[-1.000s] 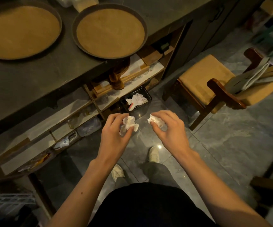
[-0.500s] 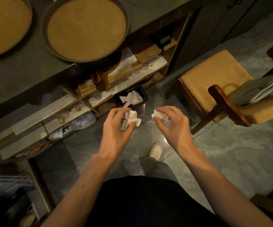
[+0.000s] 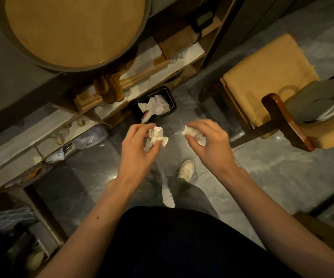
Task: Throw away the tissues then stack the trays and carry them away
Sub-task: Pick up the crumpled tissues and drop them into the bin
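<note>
Tissues: two crumpled wads, one pinched in left hand [image 3: 136,149] fingertips, tissue [image 3: 155,137]; one in right hand [image 3: 212,145], tissue [image 3: 192,133]. Both hands partly closed around them. Soft, light, likely drift when dropped. Small black bin [image 3: 169,97] on floor just ahead, already holding paper. One round tray [image 3: 76,31] visible on bench [image 3: 6,81].

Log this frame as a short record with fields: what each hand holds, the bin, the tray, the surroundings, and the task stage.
left hand: left hand pinches a crumpled tissue
right hand: right hand grips a second crumpled tissue
bin: small black bin on the floor under the counter shelves, already holding paper waste; both hands short of it
tray: one round tray in view on the dark counter, not stacked
surroundings: wooden chair with yellow cushion at right
stage: tissues not yet dropped
</note>
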`<move>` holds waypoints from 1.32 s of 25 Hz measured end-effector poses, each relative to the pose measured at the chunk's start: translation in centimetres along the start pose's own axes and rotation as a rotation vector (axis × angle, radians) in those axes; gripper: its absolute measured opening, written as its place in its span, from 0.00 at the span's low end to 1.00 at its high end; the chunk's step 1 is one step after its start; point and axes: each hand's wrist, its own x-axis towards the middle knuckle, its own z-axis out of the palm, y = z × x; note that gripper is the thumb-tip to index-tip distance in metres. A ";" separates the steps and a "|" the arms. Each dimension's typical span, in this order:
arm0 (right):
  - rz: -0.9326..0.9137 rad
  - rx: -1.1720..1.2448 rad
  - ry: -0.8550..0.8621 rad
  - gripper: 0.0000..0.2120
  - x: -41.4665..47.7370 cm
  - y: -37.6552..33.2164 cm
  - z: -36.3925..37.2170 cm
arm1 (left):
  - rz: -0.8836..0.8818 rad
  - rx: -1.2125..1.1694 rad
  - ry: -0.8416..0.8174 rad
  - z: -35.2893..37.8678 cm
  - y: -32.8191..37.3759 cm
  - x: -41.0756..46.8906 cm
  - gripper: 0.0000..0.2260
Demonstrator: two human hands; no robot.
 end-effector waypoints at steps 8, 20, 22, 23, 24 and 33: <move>0.170 -0.038 -0.084 0.12 5.4 1.2 5.6 | -0.022 0.031 -0.191 0.8 -6.0 6.9 0.19; 0.334 0.177 -0.196 0.16 13.6 17.5 19.3 | -0.294 0.026 -0.173 13.1 -16.1 14.7 0.22; 0.356 0.177 -0.237 0.17 14.9 19.9 21.6 | -0.325 0.008 -0.147 15.0 -18.4 16.1 0.20; 0.356 0.183 -0.254 0.18 15.7 20.9 22.8 | -0.334 0.013 -0.135 15.9 -19.6 17.0 0.19; 0.349 0.185 -0.273 0.18 16.3 21.9 23.9 | -0.348 0.024 -0.134 16.8 -20.8 17.9 0.19; 0.237 0.045 -0.403 0.19 20.4 26.4 31.0 | -0.393 0.067 -0.147 23.2 -28.0 23.5 0.20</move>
